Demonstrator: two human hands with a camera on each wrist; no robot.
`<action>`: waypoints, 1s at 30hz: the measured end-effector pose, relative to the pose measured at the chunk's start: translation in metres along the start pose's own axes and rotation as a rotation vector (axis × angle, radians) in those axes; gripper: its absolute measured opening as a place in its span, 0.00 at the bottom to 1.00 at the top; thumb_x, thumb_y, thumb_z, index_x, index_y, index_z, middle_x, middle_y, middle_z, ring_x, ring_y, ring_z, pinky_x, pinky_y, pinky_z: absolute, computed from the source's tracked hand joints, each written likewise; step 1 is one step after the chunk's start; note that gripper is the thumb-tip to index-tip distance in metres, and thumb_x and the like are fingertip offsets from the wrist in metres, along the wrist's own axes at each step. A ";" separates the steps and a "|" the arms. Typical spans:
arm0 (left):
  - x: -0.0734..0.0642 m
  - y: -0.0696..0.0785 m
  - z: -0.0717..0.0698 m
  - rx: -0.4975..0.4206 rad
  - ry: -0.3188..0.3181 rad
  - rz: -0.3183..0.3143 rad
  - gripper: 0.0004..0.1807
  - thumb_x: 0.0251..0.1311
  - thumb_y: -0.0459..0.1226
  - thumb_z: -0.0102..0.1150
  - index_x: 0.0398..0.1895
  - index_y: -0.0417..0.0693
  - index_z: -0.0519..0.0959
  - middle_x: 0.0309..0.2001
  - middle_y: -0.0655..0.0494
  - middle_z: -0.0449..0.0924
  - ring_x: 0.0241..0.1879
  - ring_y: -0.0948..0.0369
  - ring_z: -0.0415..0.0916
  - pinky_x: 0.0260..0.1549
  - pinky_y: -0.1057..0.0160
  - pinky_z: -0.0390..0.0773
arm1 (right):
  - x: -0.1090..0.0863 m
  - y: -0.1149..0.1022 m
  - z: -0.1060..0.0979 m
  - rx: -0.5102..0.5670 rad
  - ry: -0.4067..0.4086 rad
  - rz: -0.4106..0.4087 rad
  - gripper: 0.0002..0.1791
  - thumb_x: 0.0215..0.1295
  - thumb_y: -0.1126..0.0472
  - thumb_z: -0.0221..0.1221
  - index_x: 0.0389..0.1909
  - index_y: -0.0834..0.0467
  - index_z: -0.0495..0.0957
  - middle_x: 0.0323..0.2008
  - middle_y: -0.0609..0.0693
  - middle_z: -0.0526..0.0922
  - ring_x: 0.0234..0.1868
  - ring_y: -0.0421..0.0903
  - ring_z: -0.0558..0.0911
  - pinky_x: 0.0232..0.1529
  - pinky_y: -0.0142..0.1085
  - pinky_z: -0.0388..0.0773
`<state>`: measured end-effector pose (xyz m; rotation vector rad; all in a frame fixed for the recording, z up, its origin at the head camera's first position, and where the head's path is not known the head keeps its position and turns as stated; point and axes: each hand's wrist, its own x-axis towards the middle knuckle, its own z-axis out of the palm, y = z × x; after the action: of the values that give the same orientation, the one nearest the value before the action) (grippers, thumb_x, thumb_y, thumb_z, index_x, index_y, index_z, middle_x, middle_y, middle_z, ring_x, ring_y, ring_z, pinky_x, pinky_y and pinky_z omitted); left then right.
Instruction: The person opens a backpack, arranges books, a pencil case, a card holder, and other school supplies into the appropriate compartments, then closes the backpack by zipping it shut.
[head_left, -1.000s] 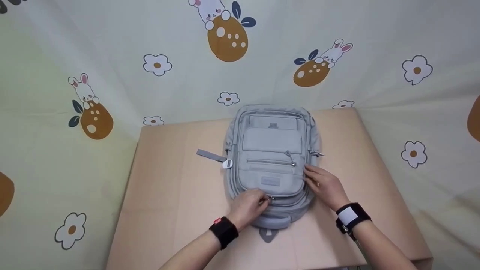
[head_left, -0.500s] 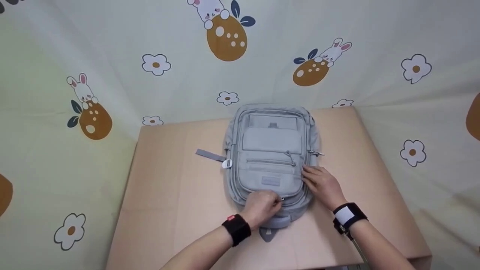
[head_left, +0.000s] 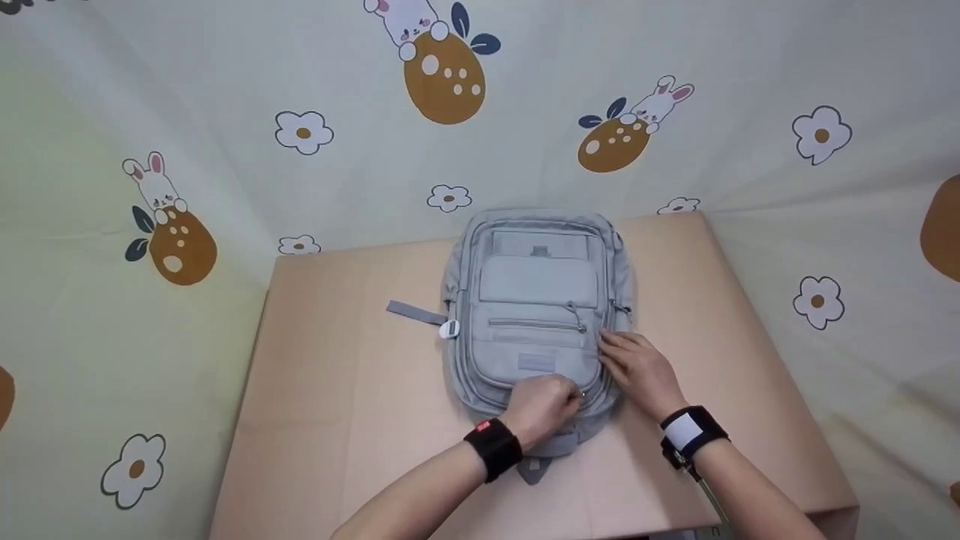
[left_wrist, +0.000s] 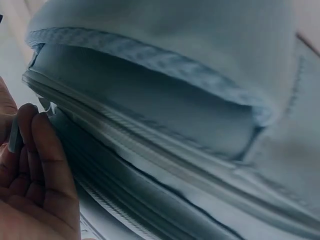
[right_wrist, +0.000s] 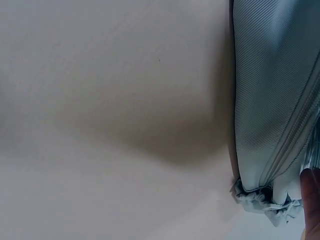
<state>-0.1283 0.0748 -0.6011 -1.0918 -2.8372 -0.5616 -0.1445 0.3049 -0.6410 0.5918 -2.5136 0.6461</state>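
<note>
A grey-blue backpack (head_left: 538,281) lies front side up, its top handle (head_left: 553,448) toward the person. My left hand (head_left: 538,409) pinches a zipper pull at the lower curve of the front compartment. In the left wrist view, the flat pull tab (left_wrist: 14,136) shows between thumb and curled fingers, beside the zipper tracks (left_wrist: 150,155). My right hand (head_left: 643,375) grips the right edge of the front panel with its fingertips. Only one finger (right_wrist: 311,192) of it shows in the right wrist view, against the bag's side; its thumb is hidden there.
The backpack lies on a table with a tan cover (head_left: 322,390). A grey strap (head_left: 414,310) with a round white tag (head_left: 449,328) sticks out to the left. A cloth (head_left: 360,172) printed with rabbits and flowers hangs behind and on both sides.
My left hand has moved to the right along the bag's lower curve with the zipper pull. My right hand has stayed at the right edge. The whole view has shifted slightly.
</note>
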 end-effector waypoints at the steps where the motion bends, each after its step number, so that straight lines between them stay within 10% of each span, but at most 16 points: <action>1: -0.001 -0.001 0.000 -0.004 0.007 0.002 0.05 0.63 0.43 0.67 0.31 0.60 0.90 0.27 0.69 0.83 0.27 0.71 0.79 0.26 0.70 0.77 | 0.000 0.000 0.000 0.001 -0.001 0.004 0.19 0.56 0.68 0.74 0.50 0.62 0.87 0.56 0.56 0.85 0.54 0.58 0.82 0.54 0.50 0.79; 11: -0.017 -0.012 -0.005 -0.048 0.036 0.066 0.04 0.66 0.42 0.65 0.38 0.58 0.89 0.31 0.67 0.84 0.29 0.69 0.80 0.27 0.68 0.78 | -0.005 -0.001 -0.005 0.009 -0.025 0.016 0.21 0.57 0.70 0.73 0.53 0.63 0.85 0.58 0.56 0.83 0.57 0.60 0.81 0.56 0.52 0.78; 20: -0.050 -0.081 -0.018 0.164 0.265 0.251 0.13 0.61 0.36 0.67 0.49 0.51 0.84 0.47 0.58 0.80 0.49 0.59 0.77 0.50 0.61 0.78 | -0.007 -0.001 -0.007 -0.011 -0.071 0.042 0.22 0.60 0.68 0.71 0.57 0.63 0.83 0.61 0.56 0.81 0.60 0.57 0.79 0.60 0.50 0.76; 30: -0.052 -0.125 -0.016 0.201 0.304 0.286 0.06 0.63 0.33 0.64 0.42 0.51 0.80 0.48 0.56 0.79 0.51 0.57 0.76 0.56 0.60 0.75 | -0.011 -0.014 -0.007 -0.020 -0.002 0.062 0.18 0.60 0.66 0.69 0.51 0.64 0.84 0.53 0.56 0.84 0.54 0.56 0.81 0.56 0.48 0.77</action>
<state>-0.1726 -0.0492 -0.6345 -1.2250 -2.3665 -0.3724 -0.1263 0.3006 -0.6371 0.5090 -2.5457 0.6428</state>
